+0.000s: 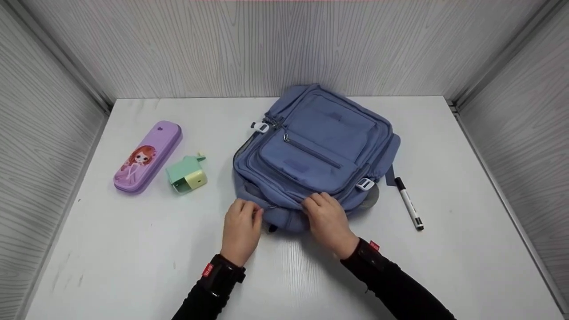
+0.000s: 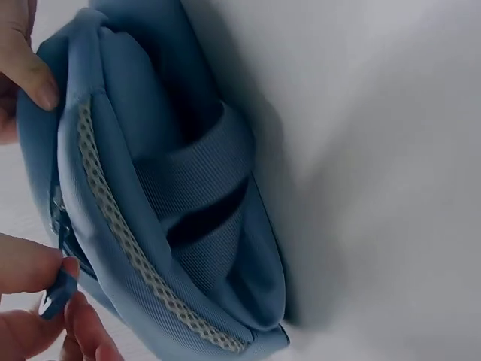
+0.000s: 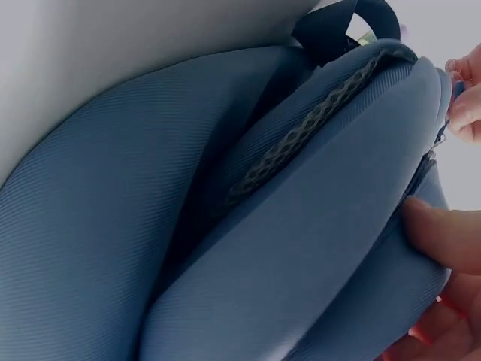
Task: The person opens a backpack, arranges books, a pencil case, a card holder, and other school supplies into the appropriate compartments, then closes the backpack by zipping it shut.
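Observation:
A blue backpack (image 1: 335,129) lies on its back on the white table, its top edge toward the person. My left hand (image 1: 241,231) pinches a blue zipper pull (image 2: 60,293) between thumb and fingers at the near left edge. Beside it, my right hand (image 1: 330,224) grips the fabric along the same zipper, thumb on one face and fingers behind, as the right wrist view shows. The zipper slider (image 3: 431,156) sits between the two hands. Pale mesh piping (image 2: 124,214) and a webbing handle (image 2: 199,180) appear in the left wrist view.
Left of the backpack lie a purple pencil case (image 1: 149,155) with a cartoon girl and a green-and-yellow pencil sharpener (image 1: 186,173). A black-and-white marker (image 1: 409,203) lies to the right. Grey wood-grain panels (image 1: 275,49) enclose the table at the back and sides.

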`<state>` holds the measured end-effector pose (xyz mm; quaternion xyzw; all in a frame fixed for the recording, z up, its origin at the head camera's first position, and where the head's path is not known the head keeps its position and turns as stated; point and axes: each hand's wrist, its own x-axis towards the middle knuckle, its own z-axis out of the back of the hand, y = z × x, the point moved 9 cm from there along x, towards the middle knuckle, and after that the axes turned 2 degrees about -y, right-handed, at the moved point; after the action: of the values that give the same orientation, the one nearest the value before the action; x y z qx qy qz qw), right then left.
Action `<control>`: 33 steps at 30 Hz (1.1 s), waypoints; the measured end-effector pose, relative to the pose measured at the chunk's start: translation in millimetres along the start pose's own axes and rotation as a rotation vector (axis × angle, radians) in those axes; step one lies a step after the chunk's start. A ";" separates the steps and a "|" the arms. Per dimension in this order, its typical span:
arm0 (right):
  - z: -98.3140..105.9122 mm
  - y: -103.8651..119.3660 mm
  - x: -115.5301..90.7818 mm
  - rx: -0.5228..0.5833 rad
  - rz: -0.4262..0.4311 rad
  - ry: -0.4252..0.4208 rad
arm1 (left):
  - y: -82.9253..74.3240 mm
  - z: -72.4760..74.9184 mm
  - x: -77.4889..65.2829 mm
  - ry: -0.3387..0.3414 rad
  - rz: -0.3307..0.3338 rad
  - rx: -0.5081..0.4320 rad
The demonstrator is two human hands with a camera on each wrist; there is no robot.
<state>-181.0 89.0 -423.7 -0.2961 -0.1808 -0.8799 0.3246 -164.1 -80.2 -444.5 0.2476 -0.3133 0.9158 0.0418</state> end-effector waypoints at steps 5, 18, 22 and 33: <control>3.3 -8.9 -5.9 0.077 0.017 0.043 | 3.8 13.7 6.8 -0.091 -0.057 0.125; 30.9 -35.6 -28.6 0.193 0.118 0.061 | 28.5 24.9 12.5 -0.154 -0.067 0.275; 39.5 -46.4 -34.3 0.238 0.139 0.061 | 38.2 25.5 11.3 -0.159 -0.048 0.292; 54.4 -69.6 -41.3 0.338 0.179 0.105 | 55.7 18.1 16.5 -0.140 -0.010 0.359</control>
<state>-180.9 186.3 -417.6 -0.2057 -0.2818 -0.8189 0.4557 -183.6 -136.9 -455.1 0.3159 -0.1456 0.9373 -0.0203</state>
